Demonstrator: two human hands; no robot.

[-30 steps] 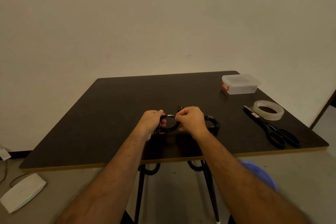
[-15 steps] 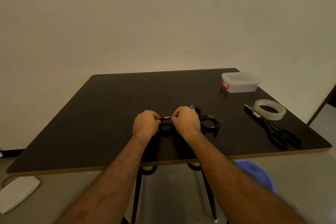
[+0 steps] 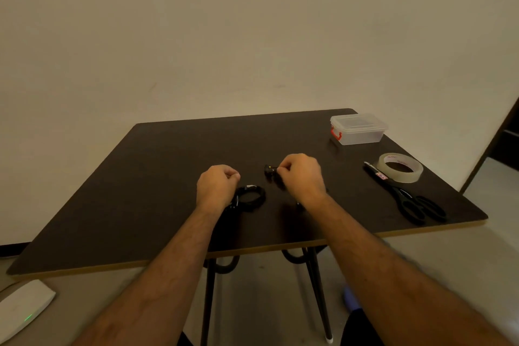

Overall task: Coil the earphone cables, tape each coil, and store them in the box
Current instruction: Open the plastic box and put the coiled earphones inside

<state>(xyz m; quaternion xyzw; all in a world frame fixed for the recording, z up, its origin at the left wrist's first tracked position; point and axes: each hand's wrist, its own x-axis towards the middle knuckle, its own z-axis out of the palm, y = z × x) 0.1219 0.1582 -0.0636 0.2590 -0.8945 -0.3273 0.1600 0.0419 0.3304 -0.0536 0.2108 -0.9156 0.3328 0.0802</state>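
Left hand: my left hand (image 3: 217,187) is curled loosely just above and to the left of a black coil (image 3: 250,198); I see nothing pinched in it, though its fingertips are turned away from me.
Right hand: my right hand (image 3: 302,175) is closed on a second black earphone cable (image 3: 270,171), pinching it at the fingertips; the two hands are apart.
Coil: it lies flat on the table (image 3: 146,191), a small pale glint at its top edge that I take for tape, though I cannot be sure.
Second cable: only a short dark bit shows past my fingers; the rest is hidden under the hand.
Box: the clear box (image 3: 358,129) with a red latch sits at the far right corner, lid on, well apart from both cables.
Tools: the tape roll (image 3: 400,168) and the black scissors (image 3: 404,195) lie to my right, touching one another.
Step in hand: I judge I am starting on the second cable.
Doing it well: I would wind even loops, keep the plug end tucked in, and pinch the crossing firmly while reaching for tape.
Risk: a slack pinch lets the loops spring open.
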